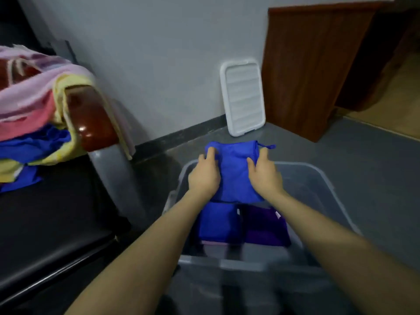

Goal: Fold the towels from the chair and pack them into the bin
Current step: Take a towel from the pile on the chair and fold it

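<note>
Grey floor point(375, 178) carries the clear plastic bin point(327, 192), a white bin lid point(243, 96) standing on edge against the wall, and a brown wooden cabinet point(318, 69). Black chair seat point(56, 223) at left holds a loose pile of towels point(31, 114): pink, yellow, blue.
</note>
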{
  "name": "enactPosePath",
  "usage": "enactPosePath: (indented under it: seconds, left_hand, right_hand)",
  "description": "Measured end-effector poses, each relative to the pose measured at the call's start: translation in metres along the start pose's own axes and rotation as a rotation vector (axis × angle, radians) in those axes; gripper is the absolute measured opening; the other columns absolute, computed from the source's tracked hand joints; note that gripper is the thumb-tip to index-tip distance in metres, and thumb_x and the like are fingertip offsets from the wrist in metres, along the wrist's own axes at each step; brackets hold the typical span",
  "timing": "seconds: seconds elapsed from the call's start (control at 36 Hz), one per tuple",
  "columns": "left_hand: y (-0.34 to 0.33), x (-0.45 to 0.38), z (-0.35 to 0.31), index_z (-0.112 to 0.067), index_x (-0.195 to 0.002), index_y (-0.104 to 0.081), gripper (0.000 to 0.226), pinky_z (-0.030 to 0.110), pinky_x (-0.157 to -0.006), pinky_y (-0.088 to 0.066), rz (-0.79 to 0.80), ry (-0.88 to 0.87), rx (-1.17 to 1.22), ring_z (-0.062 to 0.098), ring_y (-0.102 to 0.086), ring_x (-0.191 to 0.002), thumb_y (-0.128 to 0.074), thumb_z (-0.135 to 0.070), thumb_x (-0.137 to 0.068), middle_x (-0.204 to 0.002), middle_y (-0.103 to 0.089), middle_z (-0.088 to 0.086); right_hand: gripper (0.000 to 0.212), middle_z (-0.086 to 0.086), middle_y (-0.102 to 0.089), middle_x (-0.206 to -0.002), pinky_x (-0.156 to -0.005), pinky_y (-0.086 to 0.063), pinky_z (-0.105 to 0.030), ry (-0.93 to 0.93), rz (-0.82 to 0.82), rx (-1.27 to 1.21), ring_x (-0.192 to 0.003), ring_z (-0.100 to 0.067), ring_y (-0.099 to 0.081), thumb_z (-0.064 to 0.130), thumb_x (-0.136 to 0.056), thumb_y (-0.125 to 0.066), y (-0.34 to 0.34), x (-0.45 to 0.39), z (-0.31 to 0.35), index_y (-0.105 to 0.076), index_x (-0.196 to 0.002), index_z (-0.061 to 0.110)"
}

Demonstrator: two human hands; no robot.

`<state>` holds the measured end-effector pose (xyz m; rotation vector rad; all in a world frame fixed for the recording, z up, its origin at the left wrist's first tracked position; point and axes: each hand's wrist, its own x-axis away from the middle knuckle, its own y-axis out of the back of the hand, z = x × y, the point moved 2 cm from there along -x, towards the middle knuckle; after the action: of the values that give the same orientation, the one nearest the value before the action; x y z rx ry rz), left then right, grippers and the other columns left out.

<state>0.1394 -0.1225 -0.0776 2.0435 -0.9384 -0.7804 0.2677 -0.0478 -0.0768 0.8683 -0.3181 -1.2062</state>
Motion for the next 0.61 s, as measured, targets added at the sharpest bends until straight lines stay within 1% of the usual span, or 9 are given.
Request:
enactPosePath:
  seconds: [0.11,0.19,0.22,0.31,0.36,0.42,0.5,0.56,0.61]
  left_hand:
    - [-0.069,-0.017,0.000,-0.015,-0.125,-0.040,0.027,0.048,-0.086,-0.046,0.142,0.011,0.049,0.034,-0.052,-0.105,-0.032,-0.016,-0.100,-0.124,-0.048,0.014]
    - [-0.122,-0.026,0.004,-0.016,-0.127,-0.040,0.029,0.047,-0.087,-0.046,0.238,0.028,0.094,0.032,-0.052,-0.106,-0.032,-0.015,-0.099,-0.127,-0.047,0.012]
    - [-0.140,-0.028,0.007,-0.016,-0.127,-0.041,0.029,0.045,-0.086,-0.046,0.263,0.031,0.111,0.031,-0.053,-0.104,-0.033,-0.014,-0.099,-0.127,-0.047,0.011]
    - [-0.184,-0.031,0.016,-0.016,-0.126,-0.041,0.029,0.043,-0.081,-0.046,0.323,0.063,0.117,0.033,-0.053,-0.102,-0.034,-0.013,-0.099,-0.125,-0.048,0.011]
    - [-0.209,-0.034,0.023,-0.015,-0.127,-0.042,0.029,0.044,-0.083,-0.046,0.365,0.091,0.118,0.033,-0.052,-0.103,-0.036,-0.013,-0.099,-0.124,-0.048,0.013]
    - [-0.238,-0.037,0.030,-0.015,-0.128,-0.043,0.030,0.044,-0.086,-0.045,0.414,0.102,0.116,0.034,-0.052,-0.105,-0.038,-0.011,-0.098,-0.125,-0.048,0.014]
    - [-0.273,-0.040,0.039,-0.013,-0.129,-0.044,0.033,0.043,-0.090,-0.044,0.485,0.102,0.103,0.033,-0.051,-0.109,-0.039,-0.008,-0.097,-0.129,-0.047,0.014]
    - [-0.295,-0.042,0.044,-0.012,-0.128,-0.045,0.033,0.041,-0.089,-0.043,0.507,0.112,0.098,0.033,-0.052,-0.108,-0.040,-0.007,-0.096,-0.129,-0.047,0.014]
    - [-0.310,-0.041,0.048,-0.011,-0.128,-0.046,0.033,0.038,-0.088,-0.043,0.511,0.130,0.108,0.032,-0.051,-0.107,-0.041,-0.006,-0.096,-0.129,-0.046,0.015]
  right_hand:
    - [0.031,-0.016,-0.062,-0.098,-0.069,-0.046,-0.041,-0.131,0.056,0.016,-0.086,-0.036,-0.060,0.025,-0.100,-0.039,-0.020,-0.017,-0.064,-0.036,-0.125,0.007]
    - [0.027,-0.009,-0.057,-0.080,-0.059,-0.040,-0.034,-0.235,0.120,0.019,-0.069,-0.027,-0.055,0.017,-0.096,-0.039,-0.039,-0.030,-0.113,-0.035,-0.121,0.005]
    - [0.027,-0.007,-0.055,-0.079,-0.060,-0.039,-0.033,-0.263,0.143,0.023,-0.069,-0.026,-0.053,0.015,-0.095,-0.039,-0.047,-0.034,-0.129,-0.035,-0.119,0.004]
    - [0.026,-0.010,-0.054,-0.088,-0.069,-0.040,-0.034,-0.348,0.212,0.054,-0.077,-0.031,-0.053,0.013,-0.094,-0.039,-0.066,-0.042,-0.168,-0.035,-0.118,0.003]
    - [0.027,-0.013,-0.052,-0.091,-0.072,-0.039,-0.036,-0.390,0.262,0.075,-0.088,-0.037,-0.057,0.012,-0.094,-0.040,-0.080,-0.046,-0.192,-0.035,-0.119,0.002]
    - [0.027,-0.018,-0.056,-0.101,-0.076,-0.040,-0.037,-0.432,0.304,0.103,-0.099,-0.039,-0.057,0.011,-0.094,-0.041,-0.096,-0.050,-0.218,-0.035,-0.119,0.001]
    - [0.023,-0.024,-0.058,-0.114,-0.085,-0.040,-0.036,-0.473,0.353,0.141,-0.107,-0.039,-0.055,0.008,-0.093,-0.041,-0.114,-0.049,-0.252,-0.037,-0.115,0.002]
    - [0.025,-0.024,-0.056,-0.119,-0.085,-0.040,-0.037,-0.490,0.385,0.136,-0.109,-0.038,-0.054,0.010,-0.095,-0.040,-0.124,-0.049,-0.271,-0.037,-0.118,0.003]
    - [0.025,-0.023,-0.054,-0.120,-0.082,-0.042,-0.040,-0.506,0.385,0.091,-0.107,-0.038,-0.054,0.014,-0.096,-0.040,-0.130,-0.047,-0.283,-0.037,-0.118,0.003]
